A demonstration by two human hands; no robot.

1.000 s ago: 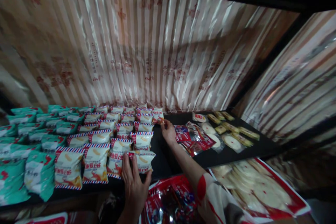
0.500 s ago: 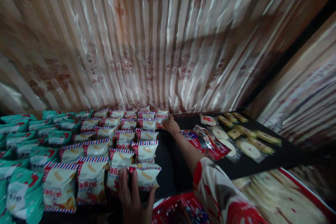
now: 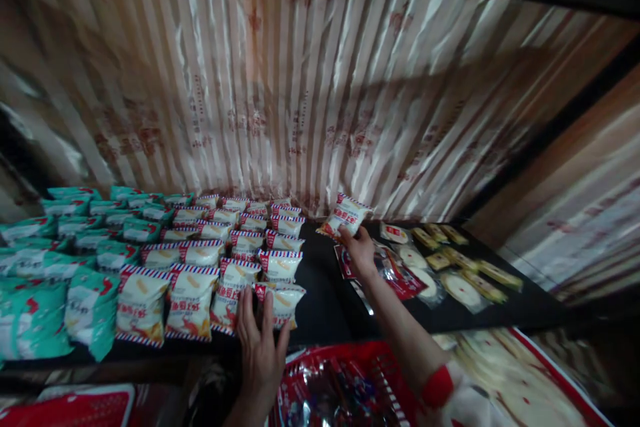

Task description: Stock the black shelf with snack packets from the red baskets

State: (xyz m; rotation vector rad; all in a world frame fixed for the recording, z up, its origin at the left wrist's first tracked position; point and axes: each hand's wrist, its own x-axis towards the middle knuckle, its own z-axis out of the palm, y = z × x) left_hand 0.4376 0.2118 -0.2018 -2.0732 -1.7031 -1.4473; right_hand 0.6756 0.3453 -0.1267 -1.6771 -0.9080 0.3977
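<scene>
A white snack bag [image 3: 346, 213] with a red-and-blue striped edge is pinched in my right hand [image 3: 361, 250], tilted at the back of the black shelf, to the right of the rows. With fingers spread, my left hand [image 3: 261, 347] rests against the front of the rows, touching a similar snack bag [image 3: 284, 303] that leans at the right end. Several more white snack bags [image 3: 193, 300] stand in rows to its left. Below my right forearm, flat red packets [image 3: 395, 273] lie on the shelf.
Green bags [image 3: 90, 313] fill the shelf's left side. Round pale packs [image 3: 465, 285] and small yellow packs [image 3: 493, 273] lie at the right. Beneath the front edge are a red container [image 3: 400, 373] of packets and more flat pale packs [image 3: 520, 373]. A striped curtain [image 3: 280, 80] hangs behind.
My right hand has moved right from the back of the white rows, bringing a snack bag with it. My left hand stays at the front bags. The view has shifted somewhat.
</scene>
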